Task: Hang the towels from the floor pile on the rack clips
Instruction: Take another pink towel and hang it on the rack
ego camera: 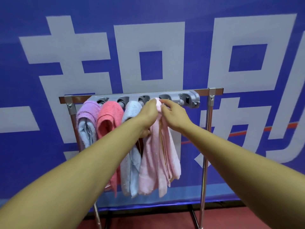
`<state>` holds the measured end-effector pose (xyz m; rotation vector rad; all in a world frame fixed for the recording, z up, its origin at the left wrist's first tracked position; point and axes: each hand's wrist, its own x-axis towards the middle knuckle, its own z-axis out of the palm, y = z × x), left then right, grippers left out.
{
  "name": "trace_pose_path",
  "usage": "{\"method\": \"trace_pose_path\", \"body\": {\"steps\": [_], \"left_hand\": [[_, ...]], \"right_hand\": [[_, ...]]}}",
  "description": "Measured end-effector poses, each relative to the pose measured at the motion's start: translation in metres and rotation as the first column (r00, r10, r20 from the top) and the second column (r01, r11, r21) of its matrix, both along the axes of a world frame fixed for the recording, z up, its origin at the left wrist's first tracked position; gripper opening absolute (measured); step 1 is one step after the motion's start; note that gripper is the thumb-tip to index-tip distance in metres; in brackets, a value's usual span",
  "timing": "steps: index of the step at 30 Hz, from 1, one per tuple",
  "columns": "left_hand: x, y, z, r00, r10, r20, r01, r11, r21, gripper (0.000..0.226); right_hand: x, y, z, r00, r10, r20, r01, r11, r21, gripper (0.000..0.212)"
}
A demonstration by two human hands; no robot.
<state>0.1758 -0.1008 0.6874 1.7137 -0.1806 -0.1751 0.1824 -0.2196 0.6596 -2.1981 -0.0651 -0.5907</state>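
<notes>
pink towel (pixel 158 154): bunched top is held up at the fourth clip of the grey clip bar (pixel 191 96), rest hung below both grips | left grip (pixel 148 113): clenched round the bunch from the left | right grip (pixel 175 115): towel top pinched from the right

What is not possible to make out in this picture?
Head view:
- Fourth clip: covered by pink towel and right hand; grip unclear.
- Floor pile: outside the frame.
- Rack feet: cut off by bottom edge.
- Left hand: fingertips behind the towel.
</notes>
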Motion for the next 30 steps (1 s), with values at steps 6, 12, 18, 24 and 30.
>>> {"method": "trace_pose_path", "body": {"steps": [6,12,18,24,30], "left_hand": [[0.010,-0.012,-0.018,0.987,-0.144,-0.075,0.091,0.873,-0.480,0.067],[0.017,-0.004,-0.027,0.993,-0.020,0.120,0.049,0.970,-0.238,0.055],[0.019,-0.006,-0.044,0.954,0.035,0.299,0.019,0.985,-0.174,0.065],[0.016,-0.010,-0.049,0.961,0.042,0.275,0.032,0.965,-0.261,0.064],[-0.004,-0.004,-0.038,0.998,-0.048,0.049,0.064,0.912,-0.404,0.057]], "right_hand": [[-0.007,-0.009,0.006,0.997,0.055,-0.063,-0.056,0.998,-0.017,0.045],[-0.006,-0.005,-0.007,0.992,0.119,-0.029,-0.118,0.992,0.043,0.048],[-0.006,0.000,-0.016,0.990,0.142,-0.008,-0.140,0.983,0.119,0.050],[-0.015,-0.001,-0.013,0.982,0.156,-0.104,-0.145,0.983,0.109,0.058],[-0.018,0.007,-0.013,0.971,0.217,-0.097,-0.178,0.934,0.309,0.060]]}}
